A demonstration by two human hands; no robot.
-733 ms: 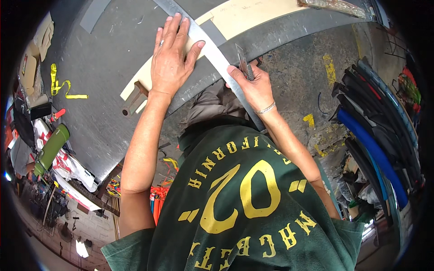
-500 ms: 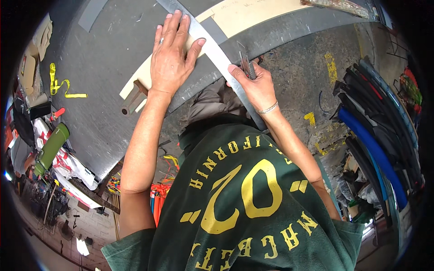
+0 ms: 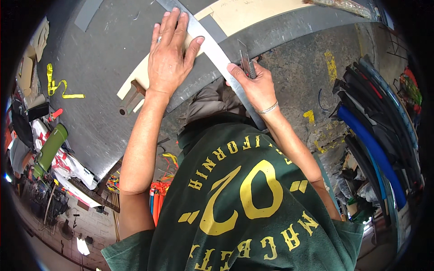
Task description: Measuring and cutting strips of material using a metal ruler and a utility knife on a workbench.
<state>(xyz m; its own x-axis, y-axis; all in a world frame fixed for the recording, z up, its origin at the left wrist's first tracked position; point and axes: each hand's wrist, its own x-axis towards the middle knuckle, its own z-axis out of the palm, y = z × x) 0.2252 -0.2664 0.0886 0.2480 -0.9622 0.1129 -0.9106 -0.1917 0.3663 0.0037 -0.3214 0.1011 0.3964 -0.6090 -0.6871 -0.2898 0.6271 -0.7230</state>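
A long silver metal ruler (image 3: 210, 49) slants over the dark table's near edge, its lower end reaching toward my shirt. My left hand (image 3: 169, 63) lies flat with its fingers stretched out, thumb at the ruler's edge. Beneath that hand is a cream-coloured sheet (image 3: 135, 81), partly hidden by hand and ruler. My right hand (image 3: 256, 86) grips the ruler off the table's edge, thumb on top. The same hand also holds a utility knife (image 3: 246, 63) with its blade end pointing away from me. By my left wrist rests a brownish metal tool (image 3: 131, 97), partly covered.
A larger cream sheet (image 3: 253, 18) and a grey strip (image 3: 212, 27) lie beyond the ruler. A yellow tape (image 3: 58, 86) is on the table's left. Rolled dark and blue material (image 3: 370, 144) stands at right; a green roll (image 3: 50, 149) is at left.
The table and my left hand appear shifted very slightly left in the picture. Both hands keep the same hold and the ruler stays in place beneath them.
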